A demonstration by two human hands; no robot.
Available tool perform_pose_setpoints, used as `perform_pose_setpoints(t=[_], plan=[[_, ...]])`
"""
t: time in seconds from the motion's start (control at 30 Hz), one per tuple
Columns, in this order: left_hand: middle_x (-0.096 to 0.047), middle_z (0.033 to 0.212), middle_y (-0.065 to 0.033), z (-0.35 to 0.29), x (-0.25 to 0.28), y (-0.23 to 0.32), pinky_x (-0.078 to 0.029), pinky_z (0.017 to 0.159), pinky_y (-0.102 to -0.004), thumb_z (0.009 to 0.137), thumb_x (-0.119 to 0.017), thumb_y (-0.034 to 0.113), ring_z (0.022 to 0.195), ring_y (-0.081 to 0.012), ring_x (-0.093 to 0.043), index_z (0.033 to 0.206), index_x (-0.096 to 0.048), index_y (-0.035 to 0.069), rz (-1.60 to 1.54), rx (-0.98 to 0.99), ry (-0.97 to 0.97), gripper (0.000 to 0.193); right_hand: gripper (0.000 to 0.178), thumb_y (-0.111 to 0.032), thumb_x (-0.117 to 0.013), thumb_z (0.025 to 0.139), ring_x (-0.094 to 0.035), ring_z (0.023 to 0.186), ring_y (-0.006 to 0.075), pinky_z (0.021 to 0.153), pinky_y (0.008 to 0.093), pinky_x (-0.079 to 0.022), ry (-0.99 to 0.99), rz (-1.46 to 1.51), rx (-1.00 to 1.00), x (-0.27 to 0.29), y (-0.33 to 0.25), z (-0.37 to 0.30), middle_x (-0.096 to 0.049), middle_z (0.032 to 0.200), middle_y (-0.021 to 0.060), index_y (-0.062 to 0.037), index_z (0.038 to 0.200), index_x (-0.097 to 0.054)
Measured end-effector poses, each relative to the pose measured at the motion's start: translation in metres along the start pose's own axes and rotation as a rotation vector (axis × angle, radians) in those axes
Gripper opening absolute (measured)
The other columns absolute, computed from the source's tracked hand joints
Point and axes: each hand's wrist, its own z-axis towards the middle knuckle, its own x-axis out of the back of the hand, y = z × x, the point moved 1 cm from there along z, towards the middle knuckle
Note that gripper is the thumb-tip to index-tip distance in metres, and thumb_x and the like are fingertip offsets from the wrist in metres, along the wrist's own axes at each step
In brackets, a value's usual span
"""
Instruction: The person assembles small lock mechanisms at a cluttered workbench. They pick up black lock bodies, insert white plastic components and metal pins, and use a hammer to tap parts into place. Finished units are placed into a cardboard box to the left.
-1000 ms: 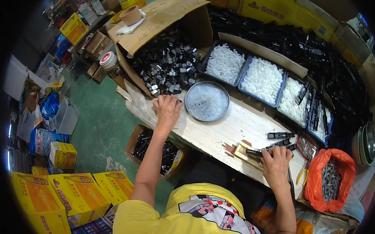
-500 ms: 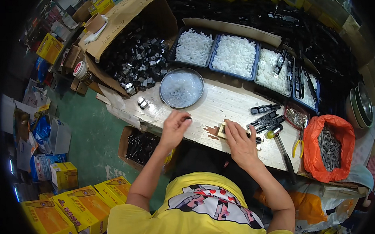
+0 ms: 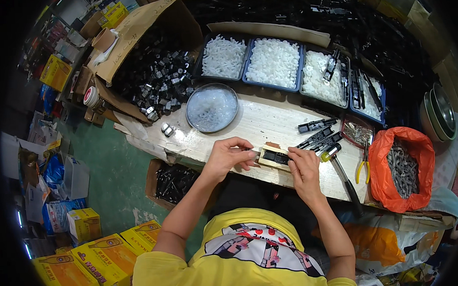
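Note:
A cream-coloured block (image 3: pixel 266 162) with a recess lies near the bench's front edge, and a black part (image 3: pixel 276 157) sits in that recess. My right hand (image 3: pixel 305 171) grips the block's right end, fingers curled over it. At its left end is my left hand (image 3: pixel 226 158), thumb and fingers closed in a pinch around something small that I cannot make out. Just right of the block, several black slotted parts (image 3: pixel 316 126) lie on the bench. A hammer (image 3: pixel 345 179) with a yellow-and-clear head rests beside them.
Behind are blue trays of white plastic pieces (image 3: pixel 274 63) and a round metal dish (image 3: pixel 212 107) of translucent bits. A cardboard box (image 3: pixel 134 40) of metal pieces stands left. Rightward are yellow-handled pliers (image 3: pixel 362 171), a tray of pins (image 3: pixel 357 130) and an orange bag (image 3: pixel 402 200) of grey parts.
My left hand has moved right and down to the block's left end. The right hand has shifted to its right end, uncovering the black part in the recess. The view has shifted slightly.

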Motion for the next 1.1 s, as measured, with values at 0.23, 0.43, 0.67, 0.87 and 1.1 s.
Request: perform_pose_setpoints(t=[0.23,0.43,0.67,0.87,1.1], plan=[[-0.059,0.068,-0.0047,0.017,-0.056,-0.014,-0.042,0.047,-0.0227,0.071,-0.071,0.006,0.053,-0.0077,-0.053,0.078,-0.063,-0.002,0.691,-0.493,0.183,0.013,0.019,-0.004,-0.06,0.077,-0.05,0.092,0.0261,0.083,0.0376,-0.035,0.01,-0.027,0.019,-0.001,-0.002,0.0,-0.058,0.101,0.0084,0.0001,0.095,-0.059],[-0.054,0.068,-0.0028,0.03,-0.04,-0.032,-0.041,0.051,-0.0217,0.071,-0.072,0.004,0.058,-0.0083,-0.049,0.078,-0.061,0.001,0.434,-0.259,0.17,0.013,0.019,-0.004,-0.06,0.076,-0.05,0.091,0.0263,0.083,0.0378,-0.035,0.021,-0.052,0.04,-0.003,-0.001,-0.001,-0.058,0.1,0.0082,-0.0003,0.094,-0.059],[-0.051,0.071,0.001,0.034,-0.031,-0.038,-0.042,0.053,-0.0187,0.071,-0.072,0.0,0.064,-0.0056,-0.048,0.08,-0.059,0.001,0.176,-0.045,0.088,0.016,0.018,-0.004,-0.061,0.075,-0.05,0.09,0.0266,0.083,0.0376,-0.035,0.026,-0.06,0.033,-0.003,-0.002,0.001,-0.058,0.099,0.0082,-0.0007,0.093,-0.059],[-0.052,0.077,-0.009,0.038,-0.049,0.001,-0.045,0.064,-0.0327,0.066,-0.073,0.009,0.072,-0.023,-0.055,0.079,-0.06,0.004,0.952,-0.415,0.107,0.018,0.016,-0.003,-0.062,0.076,-0.051,0.087,0.027,0.079,0.037,-0.037,0.14,-0.109,-0.035,0.028,0.023,0.01,-0.058,0.095,0.0107,-0.0028,0.092,-0.061],[-0.057,0.081,-0.0142,0.124,-0.052,0.056,-0.046,0.064,-0.0414,0.071,-0.07,0.02,0.074,-0.0318,-0.058,0.084,-0.061,0.004,1.087,-0.619,0.375,0.023,0.017,-0.01,-0.06,0.078,-0.055,0.086,0.0291,0.074,0.0415,-0.04,0.106,-0.694,-0.359,0.103,0.115,0.025,-0.06,0.092,0.0131,-0.0051,0.094,-0.061]])
